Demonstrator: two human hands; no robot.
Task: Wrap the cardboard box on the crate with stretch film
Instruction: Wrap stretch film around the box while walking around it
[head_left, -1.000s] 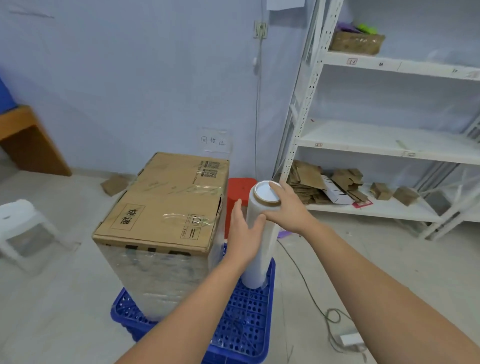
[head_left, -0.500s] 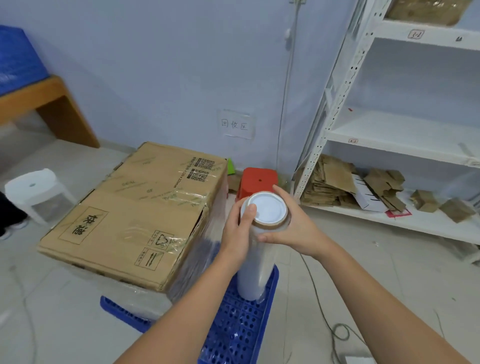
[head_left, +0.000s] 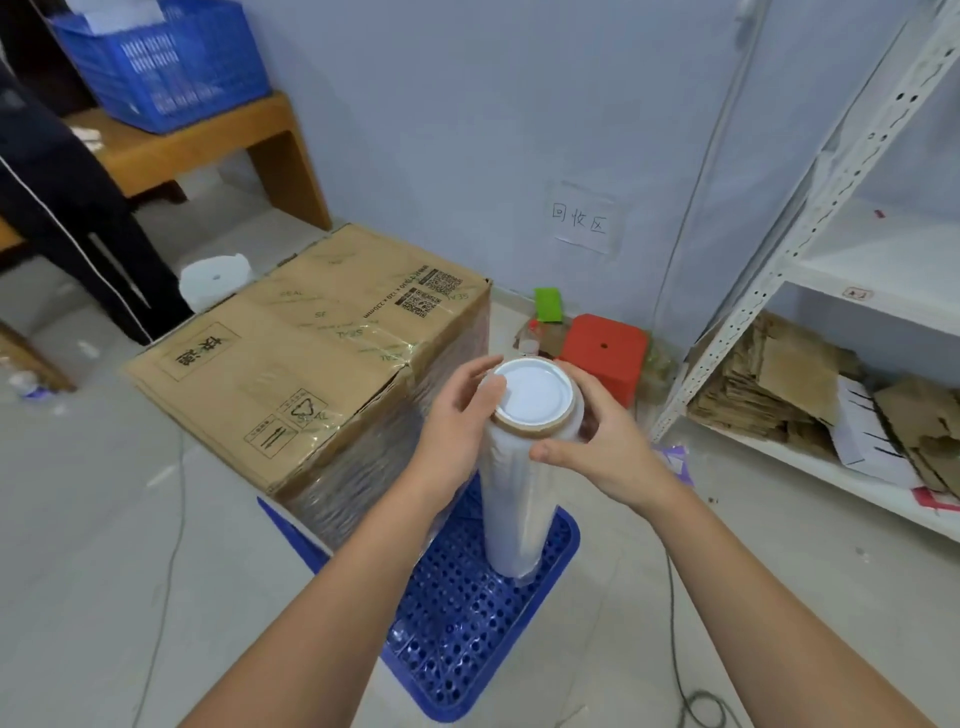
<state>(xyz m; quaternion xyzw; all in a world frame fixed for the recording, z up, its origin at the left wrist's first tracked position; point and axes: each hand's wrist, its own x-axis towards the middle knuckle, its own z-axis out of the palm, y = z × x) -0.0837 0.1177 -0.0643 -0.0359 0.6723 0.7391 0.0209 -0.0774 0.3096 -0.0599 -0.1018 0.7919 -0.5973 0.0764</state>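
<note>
The cardboard box (head_left: 311, 358) sits on the blue crate (head_left: 467, 613), filling its far-left part, at about ten o'clock from your hands. Its top is bare cardboard with printed labels and clear tape, while the side walls facing you already carry glossy stretch film. The film on the right-hand wall runs toward the stretch film roll (head_left: 519, 483), which stands upright just to the right of the box, its lower end down at the crate's perforated surface and its white end cap facing up at you.

Your left hand (head_left: 457, 426) wraps the top of the roll from nine o'clock, fingers curled around it and the thumb lying on the rim of the cap. Your right hand (head_left: 597, 441) cups the same end from three o'clock, fingers bent behind the roll and the thumb pressed against its near side just below the cap. Both hands are closed around the roll, holding it.

Beyond the roll, at one o'clock, a red stool (head_left: 605, 348) stands near the wall, with a green item (head_left: 548, 304) just left of it. At three o'clock a white metal shelf rack (head_left: 810, 218) holds flattened cardboard (head_left: 779, 384) on its lowest shelf. At eleven o'clock a blue basket (head_left: 161, 62) rests on a wooden table (head_left: 208, 145), and a white stool (head_left: 215, 280) shows behind the box. A paper sign (head_left: 582, 218) hangs on the wall at twelve o'clock.
</note>
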